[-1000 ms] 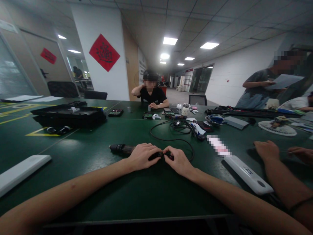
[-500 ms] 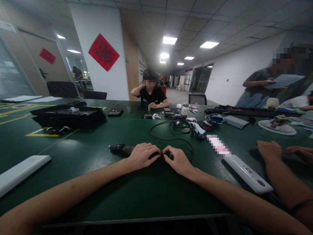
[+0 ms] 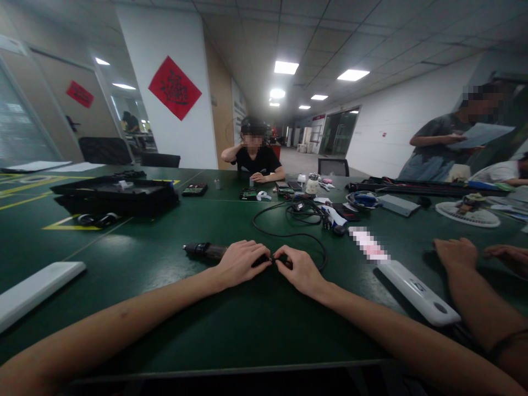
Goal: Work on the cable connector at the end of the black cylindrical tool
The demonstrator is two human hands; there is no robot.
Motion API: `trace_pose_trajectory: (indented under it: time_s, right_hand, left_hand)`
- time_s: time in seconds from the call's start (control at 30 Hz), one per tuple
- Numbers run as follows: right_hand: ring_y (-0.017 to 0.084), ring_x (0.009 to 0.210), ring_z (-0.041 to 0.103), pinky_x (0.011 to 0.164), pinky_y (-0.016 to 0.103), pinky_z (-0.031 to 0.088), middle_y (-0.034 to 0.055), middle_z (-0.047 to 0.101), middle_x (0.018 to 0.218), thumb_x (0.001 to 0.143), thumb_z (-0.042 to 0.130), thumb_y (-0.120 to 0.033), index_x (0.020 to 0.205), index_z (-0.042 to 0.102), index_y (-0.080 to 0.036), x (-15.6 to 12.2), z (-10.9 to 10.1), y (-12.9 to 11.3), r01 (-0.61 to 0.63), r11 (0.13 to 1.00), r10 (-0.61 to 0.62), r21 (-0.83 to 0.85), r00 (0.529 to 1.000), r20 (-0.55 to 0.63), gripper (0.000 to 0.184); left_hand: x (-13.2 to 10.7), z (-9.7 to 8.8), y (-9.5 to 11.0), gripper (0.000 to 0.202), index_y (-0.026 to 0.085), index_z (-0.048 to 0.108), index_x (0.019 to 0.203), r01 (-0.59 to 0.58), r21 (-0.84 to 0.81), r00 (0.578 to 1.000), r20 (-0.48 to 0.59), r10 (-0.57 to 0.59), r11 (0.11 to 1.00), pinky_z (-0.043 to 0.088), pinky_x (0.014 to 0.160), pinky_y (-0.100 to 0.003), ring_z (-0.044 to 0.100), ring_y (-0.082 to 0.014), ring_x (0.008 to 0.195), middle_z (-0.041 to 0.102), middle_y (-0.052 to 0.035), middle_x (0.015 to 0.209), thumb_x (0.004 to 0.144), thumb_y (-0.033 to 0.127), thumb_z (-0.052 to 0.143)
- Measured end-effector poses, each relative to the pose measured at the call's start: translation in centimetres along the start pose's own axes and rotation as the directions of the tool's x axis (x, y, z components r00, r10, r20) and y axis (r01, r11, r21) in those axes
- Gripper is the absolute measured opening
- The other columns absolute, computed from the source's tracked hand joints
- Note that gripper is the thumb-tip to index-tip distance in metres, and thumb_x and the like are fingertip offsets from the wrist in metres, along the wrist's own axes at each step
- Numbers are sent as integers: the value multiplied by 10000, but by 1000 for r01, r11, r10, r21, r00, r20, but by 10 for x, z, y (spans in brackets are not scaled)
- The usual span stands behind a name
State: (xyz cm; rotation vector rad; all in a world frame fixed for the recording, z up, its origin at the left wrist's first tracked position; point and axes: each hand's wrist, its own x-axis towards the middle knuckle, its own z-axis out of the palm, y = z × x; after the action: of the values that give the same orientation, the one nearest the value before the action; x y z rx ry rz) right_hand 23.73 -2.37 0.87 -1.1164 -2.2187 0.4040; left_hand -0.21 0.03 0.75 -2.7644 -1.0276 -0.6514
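A black electric screwdriver point(image 3: 205, 251) lies on the green table, its tip pointing left. My left hand point(image 3: 242, 265) is closed over its rear end, hiding that part. Just to the right, my right hand point(image 3: 303, 272) is closed in a pinch on the end of a black cable point(image 3: 324, 254); the connector is mostly hidden by the fingers. The fingertips of both hands almost meet, with a small dark end between them. From behind my right hand the cable curves up and back into a loose coil.
A white power bank-like block point(image 3: 421, 294) lies right, beside another person's hand point(image 3: 456, 254). At left are a white bar point(image 3: 41, 291) and a black tray point(image 3: 115, 195). Circuit boards point(image 3: 248, 194) lie before a person point(image 3: 256, 159) seated opposite. Another person point(image 3: 437, 140) holds paper.
A slight gap has appeared between my two hands' fingertips at the cable end. Otherwise my hands and the screwdriver stay in place.
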Motion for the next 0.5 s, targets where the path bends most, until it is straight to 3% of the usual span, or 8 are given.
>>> trace_pose_trajectory:
  time_s: [0.17,0.33,0.5]
  right_hand:
    - [148,750,611,701,264,454,14,698,981,967,625,-213,1090,664,-222,1,0,1,1,1000,-1,-9,1000,2,130]
    - [145,743,608,702,265,455,12,697,982,966,627,-213,1085,667,-224,0,1,1,2,1000,-2,-16,1000,-3,126]
    - [145,748,609,692,264,453,16,699,997,967,630,-222,1095,668,-222,0,0,1,-3,1000,3,-11,1000,-1,134]
  left_hand:
    - [0,0,0,205,294,630,1183,-53,-9,999,11,54,999,452,831,-341,666,-187,970,725,15,1107,1010,369,548]
    - [0,2,0,222,267,640,1120,10,21,1000,-5,-10,1000,450,812,-356,666,-207,930,732,-7,1026,1004,442,568]
    - [-1,-1,1,227,287,634,1188,-44,-19,999,-8,44,999,456,827,-350,667,-193,951,727,-2,1096,996,388,565]
